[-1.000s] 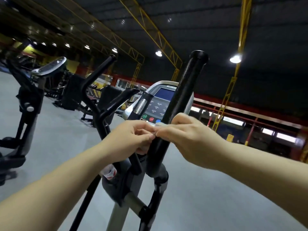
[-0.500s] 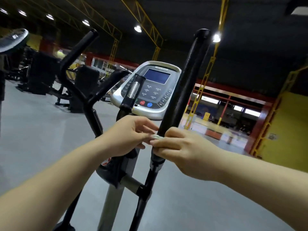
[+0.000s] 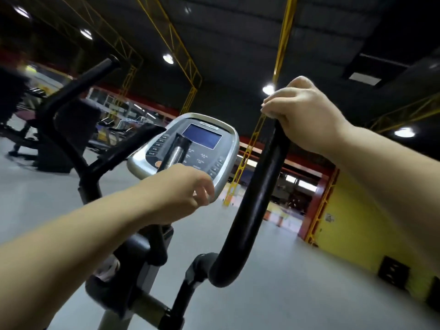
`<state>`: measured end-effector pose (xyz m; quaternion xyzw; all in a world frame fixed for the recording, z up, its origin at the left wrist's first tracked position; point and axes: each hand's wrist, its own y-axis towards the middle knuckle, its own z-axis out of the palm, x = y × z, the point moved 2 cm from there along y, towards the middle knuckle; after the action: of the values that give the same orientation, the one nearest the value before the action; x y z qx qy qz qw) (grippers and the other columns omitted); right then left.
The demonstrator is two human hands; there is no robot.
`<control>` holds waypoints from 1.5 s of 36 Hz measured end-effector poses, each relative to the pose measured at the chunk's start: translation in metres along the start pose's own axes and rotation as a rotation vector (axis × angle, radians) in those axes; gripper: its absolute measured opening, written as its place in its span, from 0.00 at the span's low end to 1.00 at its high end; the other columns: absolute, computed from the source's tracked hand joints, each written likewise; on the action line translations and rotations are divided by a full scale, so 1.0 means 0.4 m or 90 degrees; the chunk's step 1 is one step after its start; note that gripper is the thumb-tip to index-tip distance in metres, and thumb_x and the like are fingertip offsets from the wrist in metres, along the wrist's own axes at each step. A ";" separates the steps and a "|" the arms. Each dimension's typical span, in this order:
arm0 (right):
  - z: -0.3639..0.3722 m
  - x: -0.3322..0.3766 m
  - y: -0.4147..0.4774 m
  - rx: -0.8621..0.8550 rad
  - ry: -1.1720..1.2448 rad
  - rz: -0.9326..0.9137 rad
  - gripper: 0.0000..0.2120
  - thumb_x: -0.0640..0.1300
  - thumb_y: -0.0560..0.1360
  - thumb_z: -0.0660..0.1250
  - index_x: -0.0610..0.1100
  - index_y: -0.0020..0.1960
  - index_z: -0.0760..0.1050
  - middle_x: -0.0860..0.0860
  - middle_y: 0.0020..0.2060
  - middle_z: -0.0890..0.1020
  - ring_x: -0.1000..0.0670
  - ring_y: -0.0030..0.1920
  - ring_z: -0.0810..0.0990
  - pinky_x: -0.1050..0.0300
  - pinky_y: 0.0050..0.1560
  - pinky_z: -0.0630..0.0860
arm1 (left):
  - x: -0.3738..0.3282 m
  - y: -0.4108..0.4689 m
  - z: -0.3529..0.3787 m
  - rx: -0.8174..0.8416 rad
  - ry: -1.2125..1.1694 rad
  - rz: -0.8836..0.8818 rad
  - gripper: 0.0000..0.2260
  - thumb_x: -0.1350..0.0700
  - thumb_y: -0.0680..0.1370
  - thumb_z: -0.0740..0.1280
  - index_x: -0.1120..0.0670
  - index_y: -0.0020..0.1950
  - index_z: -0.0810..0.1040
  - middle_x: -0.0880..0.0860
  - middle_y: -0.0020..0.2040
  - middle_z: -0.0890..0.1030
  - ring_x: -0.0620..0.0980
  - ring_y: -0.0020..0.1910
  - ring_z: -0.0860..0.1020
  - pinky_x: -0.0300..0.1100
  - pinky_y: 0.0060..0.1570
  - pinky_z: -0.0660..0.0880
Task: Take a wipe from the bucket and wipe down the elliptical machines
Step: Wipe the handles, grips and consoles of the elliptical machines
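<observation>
The elliptical machine's grey console [image 3: 228, 148] with a blue screen faces me. My right hand [image 3: 302, 113] grips the top end of the black right handlebar [image 3: 259, 186], fingers curled over it. Only a pale sliver of the wipe [image 3: 263, 107] shows at the fingertips; the rest is hidden under the hand. My left hand [image 3: 181, 194] hangs in front of the console's lower edge with loosely curled fingers and holds nothing. The black left handlebar [image 3: 78, 91] rises at the left. No bucket is in view.
A short central grip with a chrome sensor [image 3: 177, 152] stands before the console. More gym machines [image 3: 47, 148] stand on the grey floor at the left. A yellow wall [image 3: 357, 222] with a dark box is at the right.
My right hand slid from the lower part of the right handlebar up to its top end, taking the wipe. My left hand let go of the wipe and moved away to the left.
</observation>
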<state>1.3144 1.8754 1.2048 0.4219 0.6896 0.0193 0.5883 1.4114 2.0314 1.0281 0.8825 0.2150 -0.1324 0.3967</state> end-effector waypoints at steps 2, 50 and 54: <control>0.000 -0.007 0.013 0.040 -0.037 0.010 0.13 0.30 0.69 0.62 0.46 0.41 0.79 0.51 0.39 0.83 0.41 0.43 0.76 0.45 0.45 0.74 | -0.005 0.021 -0.011 -0.006 0.050 0.019 0.10 0.60 0.77 0.63 0.47 0.51 0.80 0.42 0.45 0.82 0.41 0.43 0.78 0.40 0.45 0.78; 0.056 0.396 -0.116 0.504 -0.110 -0.060 0.06 0.44 0.68 0.59 0.49 0.36 0.74 0.54 0.31 0.78 0.49 0.37 0.79 0.49 0.56 0.59 | 0.125 -0.045 0.288 0.259 -0.338 0.079 0.19 0.65 0.77 0.65 0.44 0.61 0.79 0.39 0.44 0.80 0.25 0.34 0.74 0.20 0.36 0.67; 0.065 0.419 -0.138 0.543 -0.051 -0.126 0.07 0.45 0.71 0.60 0.49 0.39 0.76 0.54 0.32 0.79 0.48 0.38 0.78 0.48 0.59 0.59 | 0.146 -0.052 0.297 0.233 -0.341 0.053 0.15 0.58 0.77 0.67 0.41 0.58 0.80 0.41 0.49 0.83 0.39 0.47 0.81 0.38 0.49 0.78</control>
<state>1.3129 1.9290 1.0347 0.5593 0.6495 -0.3404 0.3866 1.4448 1.9699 0.9138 0.8811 0.0396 -0.3797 0.2792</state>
